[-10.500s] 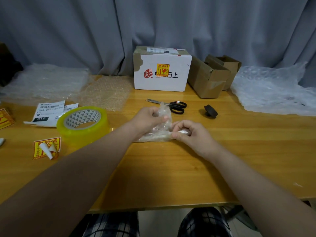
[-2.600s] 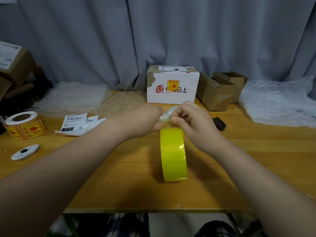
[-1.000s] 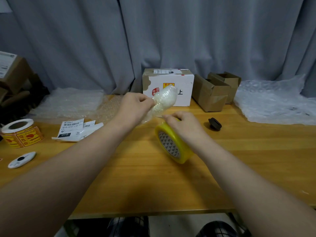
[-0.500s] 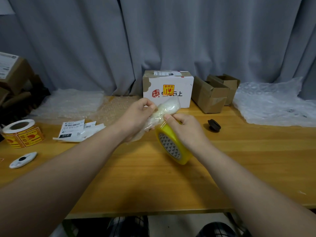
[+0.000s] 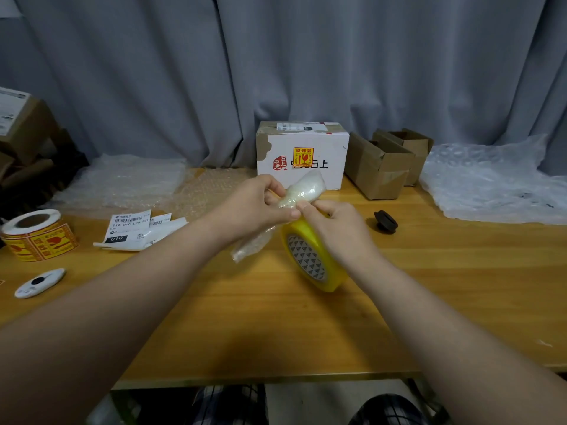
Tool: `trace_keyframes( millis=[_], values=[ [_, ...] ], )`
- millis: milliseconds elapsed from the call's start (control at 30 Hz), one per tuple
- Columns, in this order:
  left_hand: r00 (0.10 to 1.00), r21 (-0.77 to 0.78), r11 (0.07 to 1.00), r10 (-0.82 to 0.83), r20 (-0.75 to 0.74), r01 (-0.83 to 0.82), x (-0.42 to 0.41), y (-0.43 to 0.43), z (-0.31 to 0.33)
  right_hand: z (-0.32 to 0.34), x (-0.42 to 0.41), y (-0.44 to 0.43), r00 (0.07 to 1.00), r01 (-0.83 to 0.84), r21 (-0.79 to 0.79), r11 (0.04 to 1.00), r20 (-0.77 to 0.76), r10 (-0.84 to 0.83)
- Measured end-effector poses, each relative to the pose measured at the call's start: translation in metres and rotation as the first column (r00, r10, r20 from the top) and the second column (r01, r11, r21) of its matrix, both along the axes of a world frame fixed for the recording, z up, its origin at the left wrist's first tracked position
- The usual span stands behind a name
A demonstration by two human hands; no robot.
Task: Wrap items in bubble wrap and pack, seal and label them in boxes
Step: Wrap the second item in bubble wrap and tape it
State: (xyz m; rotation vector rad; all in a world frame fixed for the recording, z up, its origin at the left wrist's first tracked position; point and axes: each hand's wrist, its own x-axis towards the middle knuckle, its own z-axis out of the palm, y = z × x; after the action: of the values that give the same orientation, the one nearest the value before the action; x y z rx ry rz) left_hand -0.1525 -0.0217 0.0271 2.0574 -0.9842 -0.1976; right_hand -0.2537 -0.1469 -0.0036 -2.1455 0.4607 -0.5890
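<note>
The person's left hand [image 5: 254, 207] grips the wrapped bundle [image 5: 306, 187], a small item rolled in bubble wrap, and holds it above the middle of the wooden table [image 5: 276, 332]. The bundle's upper end tilts up toward the white box [image 5: 302, 157], and its loose tail hangs below the left palm. The right hand [image 5: 337, 228] has curled fingers, with thumb and forefinger pinching the bundle's middle, right against the left thumb. The yellow tape roll [image 5: 310, 259] sits tilted under the right palm; whether that hand also holds the roll cannot be told.

Behind the hands, the white box stands closed at the table's far edge and carries a yellow sticker on its front. 2 brown cardboard boxes [image 5: 380, 167] stand just to its right, and a black cap [image 5: 386, 221] lies near them. Bubble wrap sheets lie at the far right [image 5: 491, 185] and far left [image 5: 122, 179]. Shipping labels [image 5: 135, 230], a sticker roll [image 5: 36, 236] and a small white cutter [image 5: 40, 283] lie on the left side.
</note>
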Motion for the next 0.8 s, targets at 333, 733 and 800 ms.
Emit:
trace_keyframes(
  millis=[333,733,800],
  values=[
    [0.927,-0.031,0.993,0.113,0.357,-0.109,0.004,-0.009,-0.015,-0.006,-0.001,0.020,0.990,-0.138,0.271,0.953,0.042,0.131],
    [0.998,-0.033,0.999,-0.032,0.060,0.034,0.008,-0.002,0.014,0.002,0.011,0.017,0.999,-0.049,0.337,0.940,0.023,0.044],
    [0.989,0.045,0.998,-0.051,0.136,0.045,0.005,-0.004,0.017,0.002,0.011,0.015,0.999,-0.046,0.403,0.914,0.007,0.047]
  ],
)
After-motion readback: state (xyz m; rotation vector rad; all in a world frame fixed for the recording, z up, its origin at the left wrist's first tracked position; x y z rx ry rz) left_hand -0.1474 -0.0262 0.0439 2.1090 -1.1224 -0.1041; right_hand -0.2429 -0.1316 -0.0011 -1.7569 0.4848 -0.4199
